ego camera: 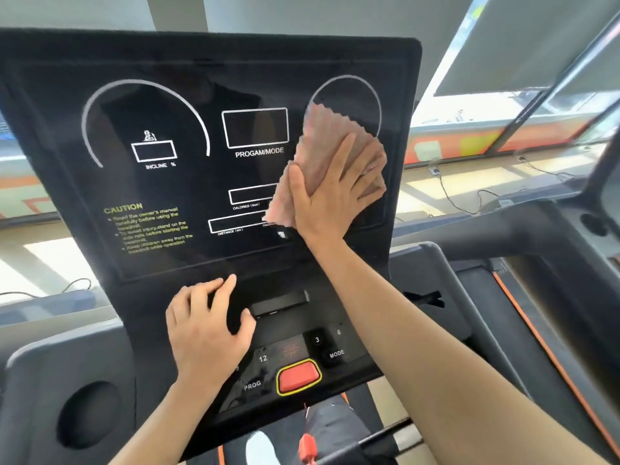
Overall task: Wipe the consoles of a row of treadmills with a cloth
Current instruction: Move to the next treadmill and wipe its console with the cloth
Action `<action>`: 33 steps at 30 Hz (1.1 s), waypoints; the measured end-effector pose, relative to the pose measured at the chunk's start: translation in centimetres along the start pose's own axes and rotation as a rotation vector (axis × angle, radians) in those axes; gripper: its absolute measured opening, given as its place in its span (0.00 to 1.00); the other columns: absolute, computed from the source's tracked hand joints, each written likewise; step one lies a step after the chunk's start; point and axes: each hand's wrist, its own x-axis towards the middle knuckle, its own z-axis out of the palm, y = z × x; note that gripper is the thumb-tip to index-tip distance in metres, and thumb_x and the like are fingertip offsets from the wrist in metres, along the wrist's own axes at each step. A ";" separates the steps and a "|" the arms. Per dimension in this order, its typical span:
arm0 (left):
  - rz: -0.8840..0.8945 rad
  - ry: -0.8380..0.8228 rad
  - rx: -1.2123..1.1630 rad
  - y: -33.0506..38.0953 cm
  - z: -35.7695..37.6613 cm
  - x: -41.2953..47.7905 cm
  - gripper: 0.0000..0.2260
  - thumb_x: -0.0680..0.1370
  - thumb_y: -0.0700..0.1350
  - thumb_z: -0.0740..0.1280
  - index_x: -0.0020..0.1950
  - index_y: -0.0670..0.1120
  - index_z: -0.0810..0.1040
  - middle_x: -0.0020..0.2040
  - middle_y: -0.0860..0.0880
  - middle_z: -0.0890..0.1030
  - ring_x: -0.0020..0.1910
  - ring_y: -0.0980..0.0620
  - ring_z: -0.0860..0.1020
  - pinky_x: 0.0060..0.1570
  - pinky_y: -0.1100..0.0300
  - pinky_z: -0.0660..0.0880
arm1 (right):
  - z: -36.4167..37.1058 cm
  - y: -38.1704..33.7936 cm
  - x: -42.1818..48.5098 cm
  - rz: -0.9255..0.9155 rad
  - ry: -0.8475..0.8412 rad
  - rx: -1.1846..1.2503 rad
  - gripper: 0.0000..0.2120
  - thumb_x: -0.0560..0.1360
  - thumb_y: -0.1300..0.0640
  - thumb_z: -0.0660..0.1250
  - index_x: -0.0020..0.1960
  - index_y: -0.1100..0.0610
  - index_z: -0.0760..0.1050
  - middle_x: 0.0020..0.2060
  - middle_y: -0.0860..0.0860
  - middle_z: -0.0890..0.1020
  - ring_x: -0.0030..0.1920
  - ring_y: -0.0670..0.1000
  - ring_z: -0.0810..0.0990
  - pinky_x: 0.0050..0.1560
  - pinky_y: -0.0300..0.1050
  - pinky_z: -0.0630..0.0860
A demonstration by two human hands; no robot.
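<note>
1 console fills the view, wipe in progress. The cloth lies flat against the dark display glass at about 3 o'clock on the panel, covering the lower half of the right-hand dial ring and the ends of the small readout boxes. The right hand presses it there with fingers spread and straight, not clenched; the palm does the holding. The left hand rests on the ledge under the glass at 6 o'clock, fingers relaxed and lightly bent, gripping nothing; likely a brace. The cloth is pinkish, thin, with a zigzag-cut edge, loosely folded; wet or dry cannot be told. My read: this console is part-way at best. The glass from 9 to 12 o'clock, the button deck and the red stop button at 6 o'clock are not under the cloth, and no streaks show which areas are already cleaned. The glass is glossy and reflective, so smears would show. A 2nd treadmill sits off at 3 o'clock, its console out of view; that one and any beyond it are probably left to do.
</note>
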 end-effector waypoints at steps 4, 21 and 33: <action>-0.021 -0.011 -0.017 0.6 0.1 -0.2 0.23 0.72 0.49 0.70 0.66 0.43 0.81 0.60 0.43 0.80 0.63 0.35 0.73 0.66 0.38 0.70 | -2.0 -1.3 5.5 0.111 0.079 0.022 0.46 0.74 0.23 0.42 0.83 0.50 0.44 0.83 0.59 0.46 0.82 0.64 0.44 0.77 0.72 0.45; 0.102 -0.080 -0.047 2.8 1.1 0.5 0.26 0.72 0.50 0.70 0.69 0.43 0.80 0.62 0.43 0.80 0.63 0.38 0.74 0.73 0.39 0.65 | -1.0 8.7 4.8 -0.125 0.041 0.021 0.38 0.81 0.34 0.41 0.83 0.57 0.48 0.83 0.57 0.52 0.82 0.57 0.51 0.78 0.61 0.58; 0.120 -0.041 -0.038 2.2 1.5 0.6 0.26 0.72 0.48 0.71 0.70 0.45 0.80 0.62 0.44 0.80 0.63 0.39 0.73 0.70 0.41 0.67 | -0.5 18.1 -3.3 -0.226 -0.352 0.110 0.42 0.85 0.43 0.56 0.73 0.37 0.20 0.82 0.54 0.38 0.82 0.54 0.37 0.82 0.58 0.41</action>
